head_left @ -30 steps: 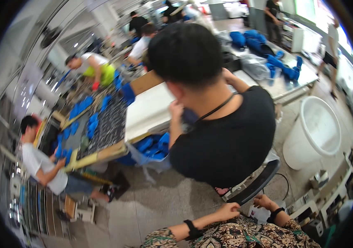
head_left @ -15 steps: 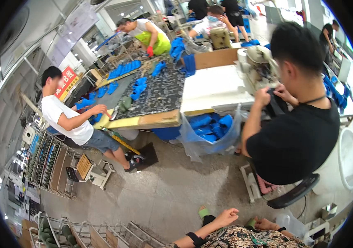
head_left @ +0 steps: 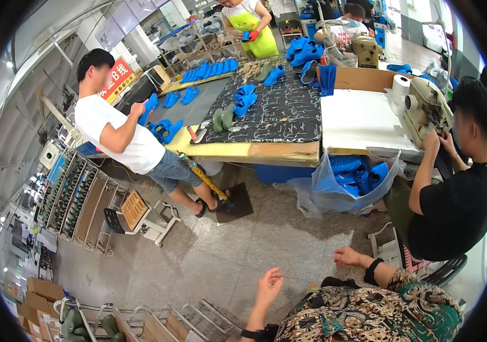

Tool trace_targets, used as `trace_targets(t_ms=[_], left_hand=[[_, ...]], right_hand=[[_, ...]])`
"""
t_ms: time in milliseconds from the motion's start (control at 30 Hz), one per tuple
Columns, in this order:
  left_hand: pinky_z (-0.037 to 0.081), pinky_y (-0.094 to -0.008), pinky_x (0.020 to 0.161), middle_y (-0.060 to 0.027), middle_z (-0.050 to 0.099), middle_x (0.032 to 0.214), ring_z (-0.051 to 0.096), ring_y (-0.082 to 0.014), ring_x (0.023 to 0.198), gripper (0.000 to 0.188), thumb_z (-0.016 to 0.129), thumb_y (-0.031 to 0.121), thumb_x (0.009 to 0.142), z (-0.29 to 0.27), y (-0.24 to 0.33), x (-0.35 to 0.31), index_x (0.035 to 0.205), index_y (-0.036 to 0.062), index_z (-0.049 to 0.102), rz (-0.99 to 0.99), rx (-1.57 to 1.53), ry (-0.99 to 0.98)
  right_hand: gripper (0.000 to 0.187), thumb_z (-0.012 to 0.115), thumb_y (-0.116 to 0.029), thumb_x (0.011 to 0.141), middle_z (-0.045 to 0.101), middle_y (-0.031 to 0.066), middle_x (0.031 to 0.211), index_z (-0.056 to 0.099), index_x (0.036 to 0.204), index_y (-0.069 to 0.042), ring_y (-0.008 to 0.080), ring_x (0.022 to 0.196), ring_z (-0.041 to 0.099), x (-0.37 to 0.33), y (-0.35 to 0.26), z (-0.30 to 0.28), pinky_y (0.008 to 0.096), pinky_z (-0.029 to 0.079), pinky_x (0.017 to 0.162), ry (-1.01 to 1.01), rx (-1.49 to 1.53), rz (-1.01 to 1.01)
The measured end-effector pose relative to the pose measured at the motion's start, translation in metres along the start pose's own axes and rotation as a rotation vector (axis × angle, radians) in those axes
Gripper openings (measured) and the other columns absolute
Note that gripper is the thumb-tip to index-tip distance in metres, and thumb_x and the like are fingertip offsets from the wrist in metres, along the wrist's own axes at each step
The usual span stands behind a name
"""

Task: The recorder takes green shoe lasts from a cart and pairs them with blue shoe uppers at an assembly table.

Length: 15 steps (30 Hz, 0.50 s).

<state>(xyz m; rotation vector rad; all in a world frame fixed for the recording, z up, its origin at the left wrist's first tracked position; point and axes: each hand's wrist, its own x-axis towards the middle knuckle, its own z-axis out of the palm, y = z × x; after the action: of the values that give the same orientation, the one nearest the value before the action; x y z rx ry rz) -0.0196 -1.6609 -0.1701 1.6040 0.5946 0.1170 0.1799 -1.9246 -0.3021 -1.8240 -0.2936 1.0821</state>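
Both my hands hang in the air over the grey floor, well apart. My left hand (head_left: 269,283) holds nothing, its fingers loosely bent and apart. To the right, my right hand (head_left: 350,256) has relaxed, half-curled fingers with nothing visible in them; dark bands circle both wrists. Neither hand touches anything. Nearest to the left hand stands a metal-tube rack (head_left: 198,319), and close to the right hand sits a stool with a pink seat (head_left: 413,261). Beyond lies a worktable (head_left: 255,149) with blue shoes (head_left: 246,104) and green shoes (head_left: 223,118) on it.
A person in a white shirt (head_left: 118,128) stands at the table's left, handling a blue shoe. On the right, a person in black (head_left: 454,205) sits at a sewing machine (head_left: 423,108). A clear bag (head_left: 317,194) of blue shoes stands below; a wheeled stand (head_left: 155,228) is left.
My view has swung left and the table appears closer. My hands have moved apart, the left one lower. The person in white now lifts a blue shoe instead of reaching to the table.
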Motion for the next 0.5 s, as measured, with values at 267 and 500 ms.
trace_targets(t_ms=[267, 500], left_hand=[[0.047, -0.0282, 0.080, -0.0114, 0.061, 0.102, 0.058, -0.0147, 0.092, 0.039, 0.064, 0.005, 0.081, -0.044, -0.029, -0.051, 0.117, -0.0022, 0.051, -0.168, -0.222, 0.202], [0.043, -0.0344, 0.085, -0.0118, 0.061, 0.106, 0.056, -0.0200, 0.097, 0.047, 0.065, 0.024, 0.083, -0.111, -0.008, 0.000, 0.121, 0.0010, 0.051, -0.011, -0.090, 0.251]], right_hand=[[0.046, 0.043, -0.033, 0.090, 0.066, 0.0149, 0.076, 0.066, 0.074, 0.003, 0.0251, 0.069, 0.061, 0.054, 0.004, -0.012, 0.0388, 0.049, 0.065, -0.369, -0.731, 0.426], [0.038, 0.046, -0.030, 0.091, 0.063, 0.0146, 0.091, 0.063, 0.093, 0.003, 0.0266, 0.069, 0.059, 0.156, -0.056, 0.040, 0.0405, 0.048, 0.062, -0.597, -0.674, 0.206]])
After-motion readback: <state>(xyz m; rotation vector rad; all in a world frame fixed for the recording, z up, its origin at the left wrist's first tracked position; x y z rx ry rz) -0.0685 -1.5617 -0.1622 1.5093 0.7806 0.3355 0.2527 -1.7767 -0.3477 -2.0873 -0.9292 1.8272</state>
